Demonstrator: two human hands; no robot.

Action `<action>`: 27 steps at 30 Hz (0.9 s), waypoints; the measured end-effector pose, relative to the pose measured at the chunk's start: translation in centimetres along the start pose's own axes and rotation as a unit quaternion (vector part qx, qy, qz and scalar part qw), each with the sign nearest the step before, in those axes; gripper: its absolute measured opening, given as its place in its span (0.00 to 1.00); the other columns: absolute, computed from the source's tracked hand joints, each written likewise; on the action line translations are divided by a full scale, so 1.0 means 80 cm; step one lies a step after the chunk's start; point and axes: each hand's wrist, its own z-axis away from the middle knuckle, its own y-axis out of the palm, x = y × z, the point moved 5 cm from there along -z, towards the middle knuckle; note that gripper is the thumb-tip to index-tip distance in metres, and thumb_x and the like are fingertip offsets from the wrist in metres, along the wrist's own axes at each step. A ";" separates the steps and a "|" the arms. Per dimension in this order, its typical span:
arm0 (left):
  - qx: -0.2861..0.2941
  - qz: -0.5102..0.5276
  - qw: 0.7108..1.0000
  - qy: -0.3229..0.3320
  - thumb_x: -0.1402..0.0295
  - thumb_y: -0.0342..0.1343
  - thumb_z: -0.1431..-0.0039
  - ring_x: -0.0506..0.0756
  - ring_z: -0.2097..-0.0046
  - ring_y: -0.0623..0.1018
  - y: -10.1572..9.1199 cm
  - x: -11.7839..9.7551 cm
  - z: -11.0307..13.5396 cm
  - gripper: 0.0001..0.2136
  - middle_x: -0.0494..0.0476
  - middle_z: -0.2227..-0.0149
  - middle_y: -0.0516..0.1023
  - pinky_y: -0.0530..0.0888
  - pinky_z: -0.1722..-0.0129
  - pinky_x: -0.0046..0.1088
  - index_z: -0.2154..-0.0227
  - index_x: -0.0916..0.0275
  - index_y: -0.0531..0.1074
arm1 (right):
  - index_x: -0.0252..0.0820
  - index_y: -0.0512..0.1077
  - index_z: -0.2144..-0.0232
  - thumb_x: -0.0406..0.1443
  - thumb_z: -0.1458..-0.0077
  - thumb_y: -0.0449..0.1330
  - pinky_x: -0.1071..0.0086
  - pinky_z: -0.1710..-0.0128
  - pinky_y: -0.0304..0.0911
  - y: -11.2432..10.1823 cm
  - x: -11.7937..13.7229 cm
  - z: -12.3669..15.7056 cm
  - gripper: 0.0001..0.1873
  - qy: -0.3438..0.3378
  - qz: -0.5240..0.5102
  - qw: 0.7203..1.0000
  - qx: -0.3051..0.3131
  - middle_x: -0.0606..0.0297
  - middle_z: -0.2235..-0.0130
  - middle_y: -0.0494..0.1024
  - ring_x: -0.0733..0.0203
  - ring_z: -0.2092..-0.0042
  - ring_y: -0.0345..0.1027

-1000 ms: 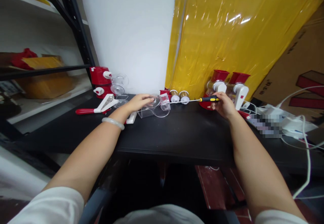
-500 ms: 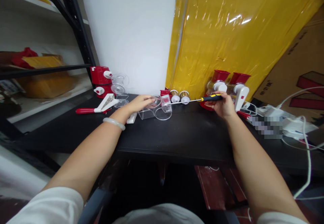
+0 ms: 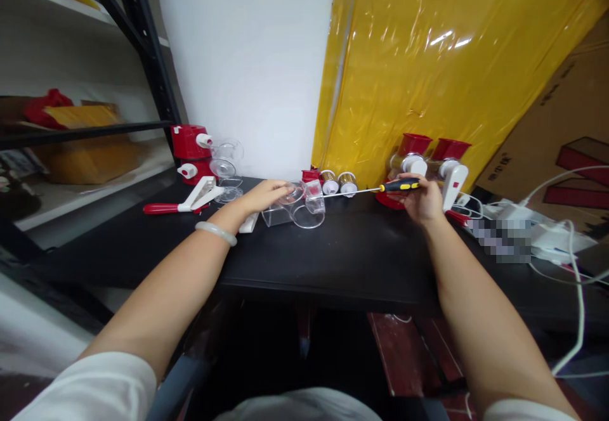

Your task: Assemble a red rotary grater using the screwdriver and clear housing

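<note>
My left hand (image 3: 262,195) rests on a clear plastic housing (image 3: 295,208) lying on the black table (image 3: 333,250), fingers curled over its top. My right hand (image 3: 422,199) is closed round the black and yellow handle of a screwdriver (image 3: 380,187). Its thin shaft points left towards the clear housing. Just behind the housing stand a small red part (image 3: 311,174) and two metal drum blades (image 3: 339,182).
Two red and white grinder units (image 3: 431,164) stand behind my right hand. Another red unit (image 3: 197,155) and a red-handled white crank (image 3: 183,202) lie at the left. White cables and a power strip (image 3: 537,227) crowd the right. A black shelf rack (image 3: 143,59) rises at left.
My right hand and the screwdriver have lifted slightly. The left hand stays on the clear housing; the view has shifted a little.
</note>
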 end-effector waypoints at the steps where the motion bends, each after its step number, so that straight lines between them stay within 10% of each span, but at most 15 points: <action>1: 0.002 0.002 1.000 0.001 0.48 0.56 0.47 0.58 0.62 0.80 0.000 0.001 0.000 0.24 0.61 0.62 0.82 0.72 0.63 0.33 0.58 0.64 0.77 | 0.44 0.72 0.67 0.48 0.49 0.56 0.69 0.81 0.66 0.001 0.001 0.001 0.15 -0.001 -0.004 1.000 0.004 0.67 0.73 0.76 0.62 0.77 0.70; 8: 0.004 0.005 1.000 -0.003 0.49 0.56 0.46 0.60 0.60 0.80 0.000 0.002 0.000 0.23 0.61 0.62 0.82 0.72 0.61 0.34 0.57 0.63 0.77 | 0.41 0.72 0.72 0.54 0.49 0.59 0.76 0.91 0.46 -0.002 0.006 0.001 0.22 -0.046 0.089 0.993 -0.057 0.74 0.87 0.62 0.70 0.89 0.51; 15: -0.001 -0.004 1.000 -0.009 0.48 0.56 0.46 0.59 0.61 0.80 -0.001 0.002 0.001 0.25 0.61 0.62 0.82 0.72 0.64 0.33 0.56 0.63 0.77 | 0.41 0.75 0.68 0.49 0.48 0.55 0.69 0.81 0.66 0.000 0.005 0.000 0.19 -0.020 0.001 1.000 -0.003 0.63 0.71 0.76 0.62 0.74 0.72; 22: 0.007 -0.005 1.000 -0.015 0.45 0.54 0.46 0.61 0.58 0.80 -0.002 0.009 -0.002 0.27 0.60 0.62 0.83 0.72 0.62 0.32 0.54 0.64 0.76 | 0.39 0.73 0.71 0.54 0.49 0.59 0.75 0.89 0.53 -0.001 0.009 0.002 0.23 -0.047 0.079 0.995 -0.043 0.74 0.86 0.62 0.71 0.88 0.52; 27: 0.005 0.011 1.000 -0.009 0.47 0.55 0.46 0.61 0.58 0.80 -0.001 0.013 -0.004 0.27 0.59 0.64 0.82 0.72 0.61 0.34 0.53 0.65 0.76 | 0.44 0.73 0.69 0.53 0.47 0.54 0.71 0.82 0.66 0.002 0.009 0.001 0.20 -0.038 0.027 0.999 0.006 0.67 0.75 0.75 0.64 0.78 0.69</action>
